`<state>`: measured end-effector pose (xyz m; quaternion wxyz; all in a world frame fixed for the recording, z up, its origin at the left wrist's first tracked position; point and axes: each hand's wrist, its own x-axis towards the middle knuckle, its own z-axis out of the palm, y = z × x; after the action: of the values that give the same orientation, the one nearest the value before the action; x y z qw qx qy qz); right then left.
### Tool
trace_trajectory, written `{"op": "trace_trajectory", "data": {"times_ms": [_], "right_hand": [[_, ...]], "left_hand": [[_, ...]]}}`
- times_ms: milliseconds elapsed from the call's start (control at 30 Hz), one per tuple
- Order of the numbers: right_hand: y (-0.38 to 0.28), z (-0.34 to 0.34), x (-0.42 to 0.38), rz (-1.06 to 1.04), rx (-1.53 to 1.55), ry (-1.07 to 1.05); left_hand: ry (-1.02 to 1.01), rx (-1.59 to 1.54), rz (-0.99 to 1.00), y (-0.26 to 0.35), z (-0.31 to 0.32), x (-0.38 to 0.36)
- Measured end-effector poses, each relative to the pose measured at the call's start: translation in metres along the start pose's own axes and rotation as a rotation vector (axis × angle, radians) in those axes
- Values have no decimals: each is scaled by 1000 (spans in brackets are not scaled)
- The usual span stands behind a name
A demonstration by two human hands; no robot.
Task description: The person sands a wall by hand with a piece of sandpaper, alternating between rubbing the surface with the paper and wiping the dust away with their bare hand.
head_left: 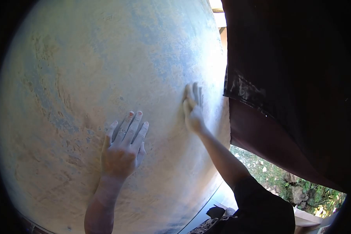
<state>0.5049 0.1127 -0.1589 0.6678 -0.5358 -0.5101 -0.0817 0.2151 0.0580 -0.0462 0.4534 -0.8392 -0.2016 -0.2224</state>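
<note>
Two bare hands rest flat on a huge rounded wall (105, 70), which fills most of the view from the left edge to past the middle. Its surface is pale and mottled, with sandy tan patches and streaks of faded blue-grey, and it looks rough and dusty (possibly plaster or clay, though the fisheye view makes that hard to judge).

Next in size, a dark cloth (292, 89) hangs down the right side, black above and deep reddish-brown lower down, its edge just beside the curve of the wall.

Below the cloth, in the bottom right corner, lies a strip of sunlit ground (296, 187) with green plants and grey stones.

A black sleeve (261, 206) covers the upper part of the right arm at the bottom of the view.

The left hand (123, 150) lies palm down against the lower middle of the wall, fingers (133, 126) straight and slightly spread, pointing up; it is dusted with pale powder, and the nails carry pinkish polish.

The right hand (193, 111) sits higher and to the right, near the wall's edge, seen side-on, with its fingers pressed together and laid flat against the surface.
</note>
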Motion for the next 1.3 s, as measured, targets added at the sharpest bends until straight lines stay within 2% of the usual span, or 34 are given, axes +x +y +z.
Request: {"op": "trace_trajectory", "data": {"times_ms": [133, 200, 267, 367, 433, 500, 600, 700, 800, 967, 1000, 1067, 1167, 1233, 1300], "right_hand": [[-12, 2, 19, 69, -45, 136], [-18, 12, -21, -173, -212, -34], [-12, 17, -71, -333, -235, -137], [26, 9, -74, -434, -310, -95], [40, 0, -37, -245, -231, -52], [34, -14, 8, -100, -102, 87], [9, -6, 12, -76, 0, 107], [0, 10, -53, -355, -93, -75], [16, -4, -73, -401, -142, -180], [23, -16, 11, -170, 22, 184], [16, -18, 12, -178, 11, 183], [-2, -7, 17, -59, 94, 272], [-9, 21, -50, -305, 89, 219], [-8, 28, -91, -291, 46, 129], [4, 29, -78, -311, 65, 177]], "left_hand": [[2, -11, -36, 8, 3, 4], [10, -38, -56, 12, 6, 9], [6, -59, -67, 17, 7, 15], [16, -13, -69, 21, 8, 22], [29, -28, -65, 19, 14, 22], [20, -53, -56, 19, 15, 20], [10, -48, -60, 22, 12, 22], [6, -61, -48, 21, 10, 23], [4, -82, -7, 17, 7, 23], [-36, -123, 90, 12, 3, 26], [-25, -129, 85, 12, 4, 25], [-14, -134, 103, 11, 7, 25], [4, -178, 114, 10, 8, 21], [14, -170, 123, 11, 9, 18], [10, -161, 132, 9, 9, 17]]}}
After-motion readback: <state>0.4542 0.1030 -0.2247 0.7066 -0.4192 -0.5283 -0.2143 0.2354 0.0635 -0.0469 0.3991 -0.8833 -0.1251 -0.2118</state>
